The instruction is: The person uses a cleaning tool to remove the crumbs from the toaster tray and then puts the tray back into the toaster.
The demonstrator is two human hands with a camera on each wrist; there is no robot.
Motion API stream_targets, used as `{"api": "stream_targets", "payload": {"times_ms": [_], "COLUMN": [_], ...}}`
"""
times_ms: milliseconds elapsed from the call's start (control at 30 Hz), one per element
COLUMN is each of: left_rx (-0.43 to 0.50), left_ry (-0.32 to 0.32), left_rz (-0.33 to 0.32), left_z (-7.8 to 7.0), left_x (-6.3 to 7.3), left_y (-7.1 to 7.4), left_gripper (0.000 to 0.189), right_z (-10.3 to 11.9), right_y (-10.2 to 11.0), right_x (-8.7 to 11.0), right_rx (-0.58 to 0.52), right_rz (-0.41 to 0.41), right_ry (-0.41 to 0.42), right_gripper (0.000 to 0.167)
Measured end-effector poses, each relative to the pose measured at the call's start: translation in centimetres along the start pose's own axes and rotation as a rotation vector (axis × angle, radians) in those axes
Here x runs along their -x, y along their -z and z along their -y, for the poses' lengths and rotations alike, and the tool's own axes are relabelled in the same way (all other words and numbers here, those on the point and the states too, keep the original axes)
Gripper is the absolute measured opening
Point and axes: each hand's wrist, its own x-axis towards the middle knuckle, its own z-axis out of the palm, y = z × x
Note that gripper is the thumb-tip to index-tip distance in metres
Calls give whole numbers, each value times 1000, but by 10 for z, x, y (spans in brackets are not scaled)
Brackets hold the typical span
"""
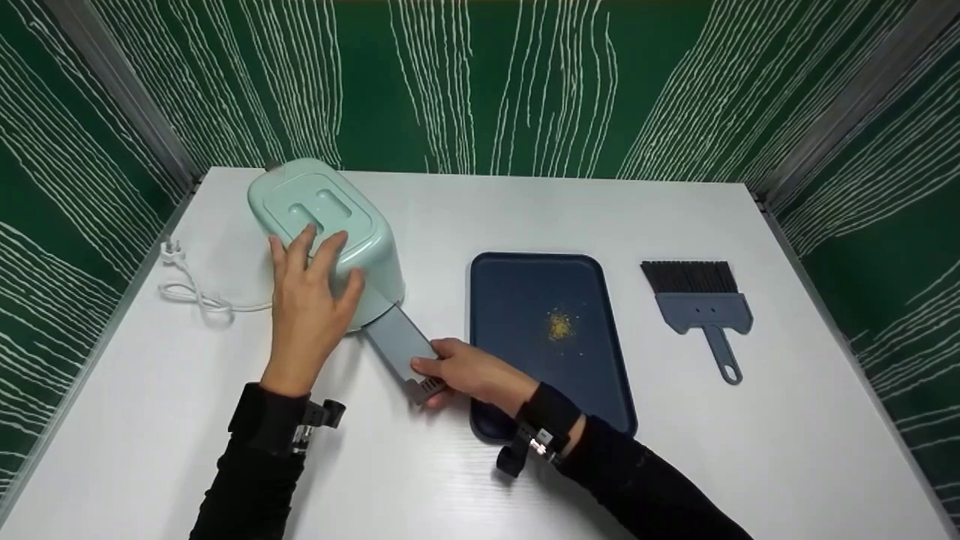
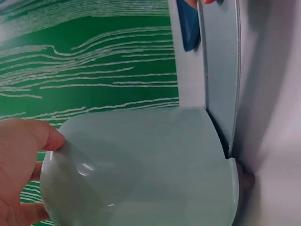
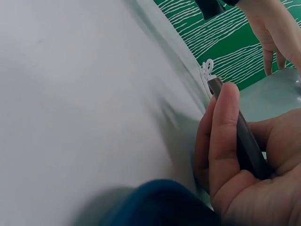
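Observation:
A mint-green toaster [image 1: 379, 255] with a lid on top stands at the left of the table. My left hand [image 1: 307, 307] rests on its top with fingers spread; in the left wrist view the thumb touches the toaster's [image 2: 141, 160] edge. A grey crumb tray [image 1: 397, 341] sticks partly out of the toaster's near end, its inner part hidden inside. My right hand [image 1: 465, 371] pinches the tray's outer end between thumb and fingers. In the right wrist view the fingers of the right hand [image 3: 225, 150] curl round the tray's dark end [image 3: 249, 146].
A dark blue rectangular tray [image 1: 510, 300] with yellowish crumbs [image 1: 560, 325] lies partly under my right forearm. Farther right lies a blue-grey hand brush [image 1: 705, 311] with black bristles. The toaster's white cord and plug [image 1: 191, 289] lie at the left. Green, white-streaked walls surround the table.

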Motion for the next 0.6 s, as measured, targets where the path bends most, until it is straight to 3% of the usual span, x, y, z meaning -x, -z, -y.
{"api": "stream_targets", "payload": {"times_ms": [233, 600], "left_rx": [-4, -4], "left_ry": [3, -10], "left_rz": [5, -7], "left_z": [0, 0], "left_x": [0, 1], "left_y": [-1, -1], "left_gripper": [44, 44], "right_z": [1, 7], "right_y": [0, -5], "right_x": [-1, -10], "right_rx": [-135, -168], "right_rz": [21, -3], "right_ry": [-42, -61], "right_gripper": [26, 29]}}
